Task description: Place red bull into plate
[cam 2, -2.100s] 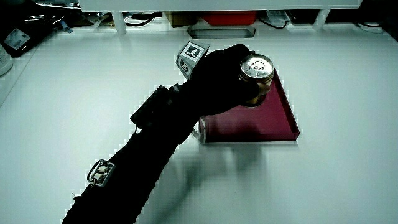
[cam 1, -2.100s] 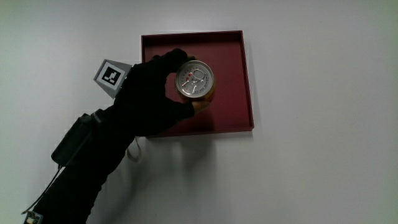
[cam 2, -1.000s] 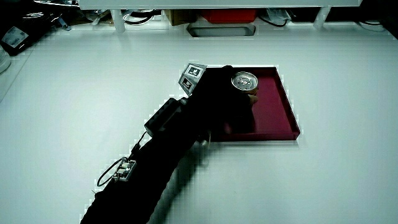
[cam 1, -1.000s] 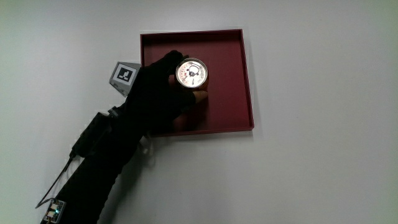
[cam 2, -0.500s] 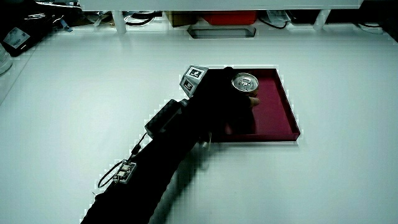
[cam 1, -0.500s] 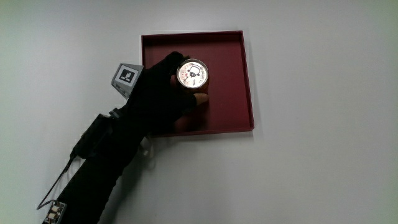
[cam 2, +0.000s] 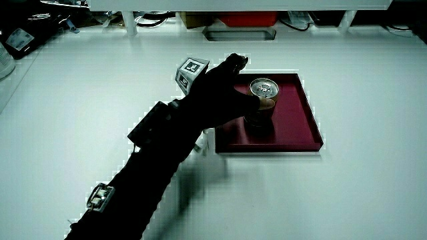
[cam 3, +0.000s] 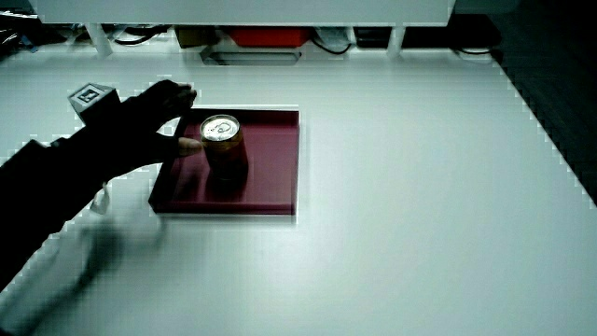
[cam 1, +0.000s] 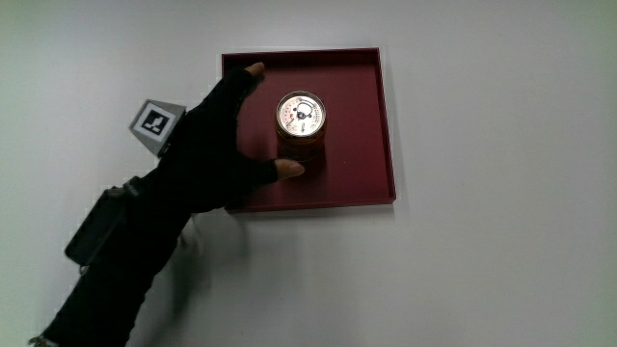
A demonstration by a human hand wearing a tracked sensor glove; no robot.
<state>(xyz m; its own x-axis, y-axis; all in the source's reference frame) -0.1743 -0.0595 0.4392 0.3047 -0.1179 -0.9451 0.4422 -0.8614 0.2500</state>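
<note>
The Red Bull can (cam 1: 301, 116) stands upright in the dark red square plate (cam 1: 359, 130), its silver lid facing up. Both side views show the can (cam 2: 260, 107) (cam 3: 224, 145) resting on the plate (cam 2: 297, 117) (cam 3: 275, 159). The gloved hand (cam 1: 217, 145) lies beside the can, over the plate's edge, its fingers spread and holding nothing. Its thumb tip is close to the can's base. The patterned cube (cam 1: 154, 122) sits on the back of the hand (cam 2: 213, 100) (cam 3: 131, 126).
A low partition with cables, a grey tray (cam 2: 239, 33) and a red box (cam 3: 266, 35) runs along the table edge farthest from the person. Dark devices (cam 2: 20, 37) lie at a table corner. White tabletop (cam 1: 501, 193) surrounds the plate.
The hand, shut on the can half a second ago, has let go and spread its fingers, drawing slightly away. The can stays standing in the plate.
</note>
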